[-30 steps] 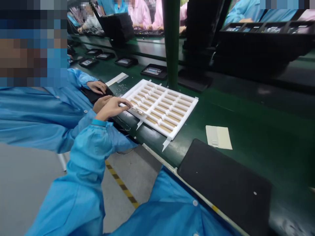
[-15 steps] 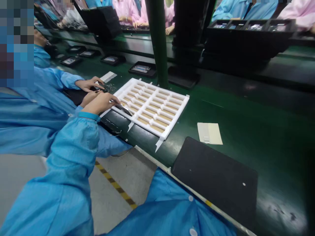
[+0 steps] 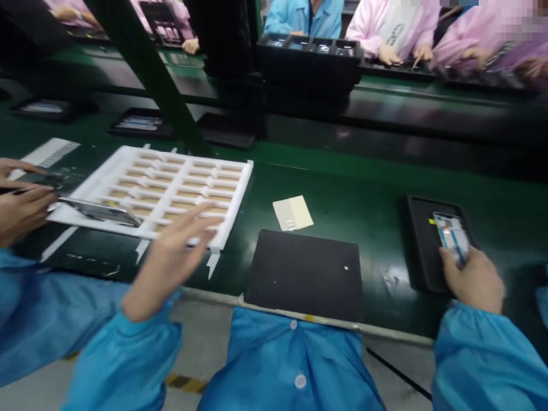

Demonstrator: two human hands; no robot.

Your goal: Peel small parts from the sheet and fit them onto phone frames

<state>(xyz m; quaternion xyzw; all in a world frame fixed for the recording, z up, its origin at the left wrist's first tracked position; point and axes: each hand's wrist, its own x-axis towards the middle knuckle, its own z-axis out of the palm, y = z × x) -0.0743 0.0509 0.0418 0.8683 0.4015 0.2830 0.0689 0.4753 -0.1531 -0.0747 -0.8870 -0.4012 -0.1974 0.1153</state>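
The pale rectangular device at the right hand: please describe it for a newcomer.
On the dark green table, find the black rectangular tray at the far right. Within its outline shows a pale rectangular device with blue stripes. Unlike similar devices further back, it has the bare right hand at its near end.

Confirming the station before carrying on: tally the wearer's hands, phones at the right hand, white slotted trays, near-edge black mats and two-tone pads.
Hands: 2 (left hand, right hand)
Phone at right hand: 1
White slotted tray: 1
Near-edge black mat: 1
Two-tone pad: 1
Total: 6
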